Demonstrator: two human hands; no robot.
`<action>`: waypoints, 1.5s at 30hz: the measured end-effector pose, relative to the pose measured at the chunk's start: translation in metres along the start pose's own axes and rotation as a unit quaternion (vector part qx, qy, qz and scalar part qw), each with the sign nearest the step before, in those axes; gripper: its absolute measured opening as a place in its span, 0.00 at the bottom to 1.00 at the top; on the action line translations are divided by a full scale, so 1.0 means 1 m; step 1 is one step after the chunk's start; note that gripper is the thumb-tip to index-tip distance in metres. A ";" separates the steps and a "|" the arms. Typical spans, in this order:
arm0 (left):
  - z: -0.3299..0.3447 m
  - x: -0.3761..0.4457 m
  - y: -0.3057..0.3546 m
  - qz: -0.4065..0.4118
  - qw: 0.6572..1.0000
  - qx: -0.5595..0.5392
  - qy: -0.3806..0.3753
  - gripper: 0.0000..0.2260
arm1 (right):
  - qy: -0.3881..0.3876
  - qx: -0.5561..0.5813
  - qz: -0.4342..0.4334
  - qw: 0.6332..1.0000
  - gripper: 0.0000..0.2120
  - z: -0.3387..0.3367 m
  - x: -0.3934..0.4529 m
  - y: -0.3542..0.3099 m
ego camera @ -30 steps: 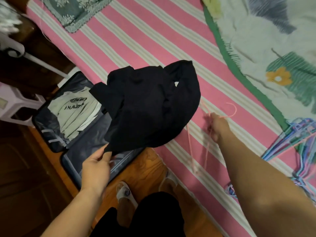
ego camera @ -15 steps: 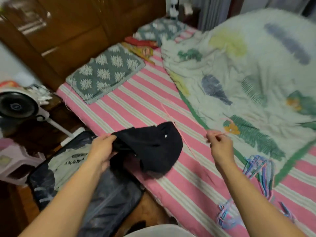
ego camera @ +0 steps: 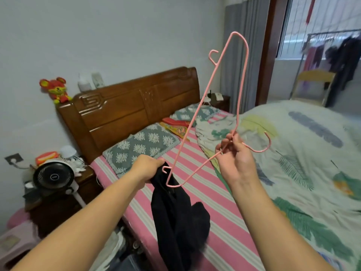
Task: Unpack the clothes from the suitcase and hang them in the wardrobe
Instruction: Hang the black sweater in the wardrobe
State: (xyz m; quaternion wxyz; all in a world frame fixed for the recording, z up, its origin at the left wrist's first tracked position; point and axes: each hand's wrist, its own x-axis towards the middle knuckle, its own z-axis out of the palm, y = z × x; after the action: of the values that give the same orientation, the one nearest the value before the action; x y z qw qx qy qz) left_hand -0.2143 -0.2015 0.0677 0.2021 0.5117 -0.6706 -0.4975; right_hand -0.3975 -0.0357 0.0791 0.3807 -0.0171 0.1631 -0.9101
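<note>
My left hand (ego camera: 147, 169) grips the top of a black garment (ego camera: 177, 220), which hangs down in front of the bed's edge. A thin pink wire hanger (ego camera: 241, 79) is pinched at its neck by my right hand (ego camera: 234, 159), and it stands tilted upward above the bed with its hook pointing right. The hanger's lower end sits just beside my left hand, touching the black cloth. A corner of the open suitcase (ego camera: 125, 257) with pale clothing shows at the bottom edge, mostly hidden by my left arm.
The bed has a pink striped sheet (ego camera: 205, 192), a leaf-patterned quilt (ego camera: 302, 153), grey pillows (ego camera: 142, 143) and a wooden headboard (ego camera: 127, 106). A small fan (ego camera: 53, 176) stands on the nightstand at left. A chair (ego camera: 312, 85) and a clothes rack (ego camera: 336, 51) stand beyond the bed.
Both hands have risen from the bed. The pink hanger is lifted off the sheet and held upright. The black garment now hangs from my left hand. My view has tilted up from the suitcase.
</note>
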 end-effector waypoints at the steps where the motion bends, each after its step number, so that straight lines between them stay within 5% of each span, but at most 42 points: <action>1: -0.001 -0.001 0.003 0.010 1.000 0.013 -0.005 0.12 | -0.005 -0.005 -0.014 1.000 0.09 0.006 -0.001 0.001; 8: -0.008 -0.014 0.031 0.041 0.986 -0.158 -0.024 0.12 | -0.046 -0.115 -0.043 0.991 0.07 0.000 -0.016 0.033; 12: -0.041 -0.016 0.045 -0.017 0.943 -0.328 -0.055 0.06 | -0.007 -0.415 -0.094 0.905 0.07 -0.046 -0.012 0.043; 15: -0.075 -0.017 0.035 -0.058 0.923 -0.367 -0.099 0.09 | -0.016 -0.536 -0.079 0.840 0.07 -0.069 -0.009 0.013; 17: -0.080 -0.016 0.025 -0.049 0.950 -0.304 -0.061 0.09 | -0.068 -0.600 -0.072 0.794 0.10 -0.070 -0.014 -0.002; 19: -0.080 -0.005 0.013 0.028 0.993 -0.097 0.061 0.11 | -0.117 -0.648 -0.058 0.750 0.11 -0.062 -0.019 -0.007; 22: -0.080 0.007 0.001 0.122 0.958 0.204 0.160 0.13 | -0.138 -0.724 -0.075 0.672 0.12 -0.057 -0.017 -0.001; 26: -0.064 -0.004 0.005 0.193 0.908 0.329 0.173 0.12 | -0.145 -0.787 -0.102 0.590 0.13 -0.053 -0.010 0.020; 29: -0.061 -0.007 0.000 0.247 0.883 0.359 0.174 0.09 | -0.115 -0.780 -0.100 0.607 0.10 -0.043 -0.005 0.004; 31: -0.073 -0.001 -0.014 0.232 0.900 0.330 0.166 0.09 | -0.089 -0.764 -0.116 0.629 0.09 -0.042 -0.002 -0.017; 35: -0.077 0.006 -0.035 0.222 0.926 0.277 0.131 0.08 | -0.102 -0.782 -0.110 0.604 0.09 -0.046 -0.007 -0.018; 41: -0.078 0.005 -0.053 0.253 0.917 0.280 0.130 0.08 | -0.071 -0.735 -0.121 0.663 0.11 -0.059 -0.003 -0.014; 45: -0.074 0.007 -0.046 0.178 0.953 0.199 0.142 0.13 | -0.146 -0.800 -0.115 0.571 0.11 -0.064 -0.013 0.013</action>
State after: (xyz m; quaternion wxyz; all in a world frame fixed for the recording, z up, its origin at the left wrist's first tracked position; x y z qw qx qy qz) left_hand -0.1373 -0.2407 0.0575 0.2748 0.4794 -0.8006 -0.2315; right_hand -0.3889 -0.0166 0.0155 0.1230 -0.4662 0.7633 -0.4300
